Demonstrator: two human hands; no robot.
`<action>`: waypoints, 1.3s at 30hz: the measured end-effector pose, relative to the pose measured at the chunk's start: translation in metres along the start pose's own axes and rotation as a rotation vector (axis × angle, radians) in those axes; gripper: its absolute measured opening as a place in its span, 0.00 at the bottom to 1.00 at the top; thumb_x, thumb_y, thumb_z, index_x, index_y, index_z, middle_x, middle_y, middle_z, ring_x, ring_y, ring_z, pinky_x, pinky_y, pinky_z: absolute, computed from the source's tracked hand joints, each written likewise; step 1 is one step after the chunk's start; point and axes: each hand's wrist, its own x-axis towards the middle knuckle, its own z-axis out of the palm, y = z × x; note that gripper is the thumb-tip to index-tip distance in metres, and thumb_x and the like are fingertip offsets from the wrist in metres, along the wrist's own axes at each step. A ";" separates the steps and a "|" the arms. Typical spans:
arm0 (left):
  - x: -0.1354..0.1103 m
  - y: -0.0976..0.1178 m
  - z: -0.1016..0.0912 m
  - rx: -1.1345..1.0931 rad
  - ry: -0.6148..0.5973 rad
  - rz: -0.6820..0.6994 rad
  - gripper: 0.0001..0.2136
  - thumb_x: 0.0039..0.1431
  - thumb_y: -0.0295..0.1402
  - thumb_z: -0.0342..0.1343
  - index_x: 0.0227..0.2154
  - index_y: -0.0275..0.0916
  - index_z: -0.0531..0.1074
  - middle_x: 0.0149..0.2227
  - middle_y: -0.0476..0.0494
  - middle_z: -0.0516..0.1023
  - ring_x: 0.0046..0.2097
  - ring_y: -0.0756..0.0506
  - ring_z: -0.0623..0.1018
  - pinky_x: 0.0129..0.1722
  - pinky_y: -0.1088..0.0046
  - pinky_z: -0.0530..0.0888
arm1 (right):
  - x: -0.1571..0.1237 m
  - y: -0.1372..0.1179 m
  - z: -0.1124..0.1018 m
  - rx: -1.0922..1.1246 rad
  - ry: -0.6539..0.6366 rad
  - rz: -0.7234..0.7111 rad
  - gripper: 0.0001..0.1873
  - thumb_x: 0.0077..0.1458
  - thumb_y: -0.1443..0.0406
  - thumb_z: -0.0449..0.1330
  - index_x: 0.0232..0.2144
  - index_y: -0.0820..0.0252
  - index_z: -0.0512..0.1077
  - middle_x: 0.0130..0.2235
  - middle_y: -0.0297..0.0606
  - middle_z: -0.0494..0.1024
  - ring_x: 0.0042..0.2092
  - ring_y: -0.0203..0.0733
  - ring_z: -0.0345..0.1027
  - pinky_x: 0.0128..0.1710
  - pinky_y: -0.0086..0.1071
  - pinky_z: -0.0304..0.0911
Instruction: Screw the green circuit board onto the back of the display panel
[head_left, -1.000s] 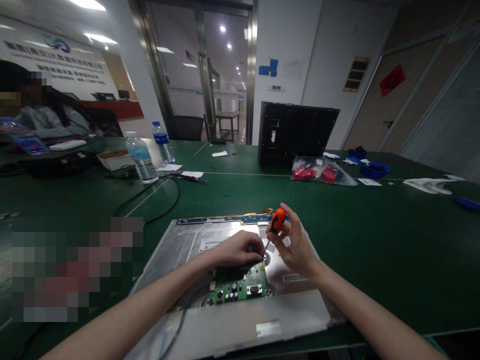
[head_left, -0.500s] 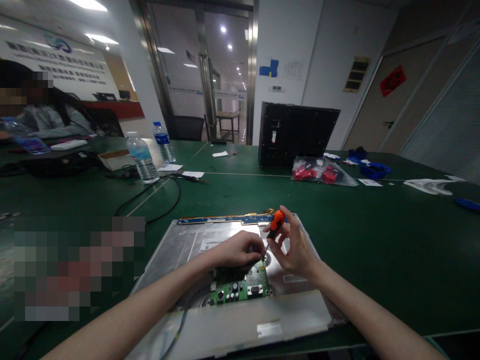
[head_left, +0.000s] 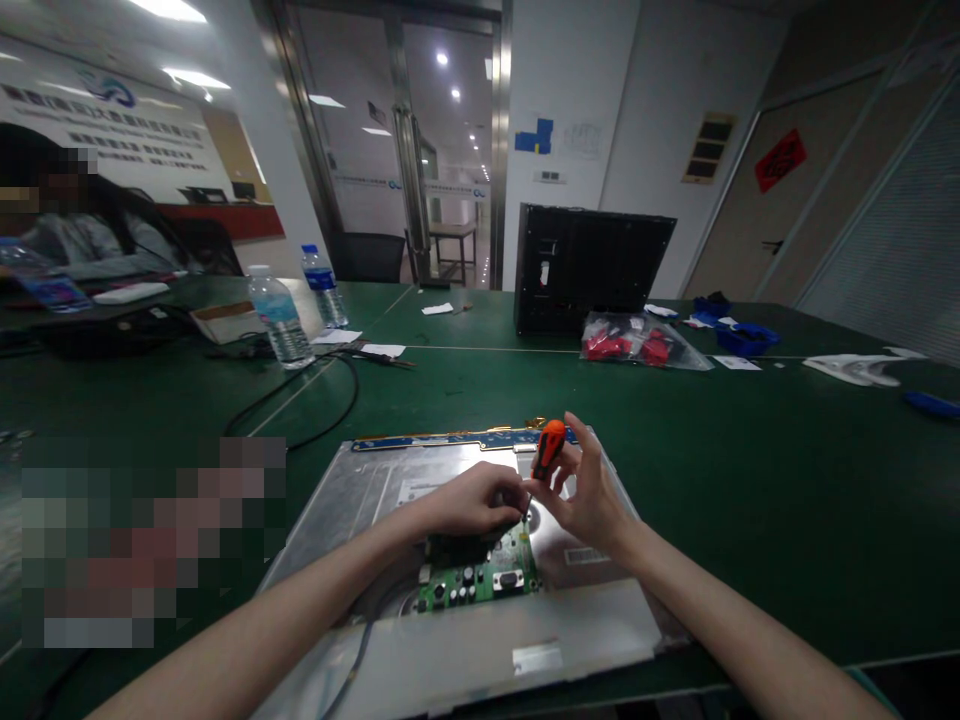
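Note:
An orange and black screwdriver (head_left: 550, 450) points down and slightly left, its tip near the upper right corner of the green circuit board (head_left: 480, 578). My right hand (head_left: 589, 500) holds the screwdriver by its handle, with one finger raised near the handle's top. Beside the shaft, the fingers of my left hand (head_left: 484, 498) are pinched together low over the board; what is between them is hidden. The board sits on the silvery metal back of a display panel (head_left: 337, 510), which has a blue strip board (head_left: 435, 440) along its far edge.
A black monitor (head_left: 592, 270) stands at the back, with a plastic bag of red pieces (head_left: 637, 342) before it. Water bottles (head_left: 279, 320) and a black cable (head_left: 352, 395) are left on the green table (head_left: 750, 500). A person (head_left: 82, 220) sits far left.
The screwdriver handle has tilted a little and shifted slightly left, with the right fingers moving around it. My left hand stays pinched by the shaft. The view has shifted slightly.

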 end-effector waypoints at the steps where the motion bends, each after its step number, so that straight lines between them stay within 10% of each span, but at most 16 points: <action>1: 0.000 0.000 0.000 -0.004 0.000 -0.004 0.05 0.52 0.26 0.58 0.33 0.36 0.75 0.30 0.48 0.77 0.33 0.46 0.75 0.35 0.75 0.69 | 0.000 0.000 0.000 -0.012 0.003 -0.007 0.40 0.65 0.59 0.56 0.67 0.52 0.35 0.31 0.34 0.73 0.23 0.35 0.68 0.18 0.25 0.65; 39: -0.001 -0.001 -0.003 0.048 -0.042 0.075 0.08 0.56 0.26 0.58 0.38 0.37 0.77 0.36 0.46 0.81 0.37 0.45 0.77 0.39 0.73 0.71 | 0.003 -0.005 -0.011 -0.035 -0.099 0.022 0.44 0.57 0.71 0.55 0.68 0.53 0.35 0.34 0.37 0.75 0.25 0.36 0.68 0.20 0.27 0.67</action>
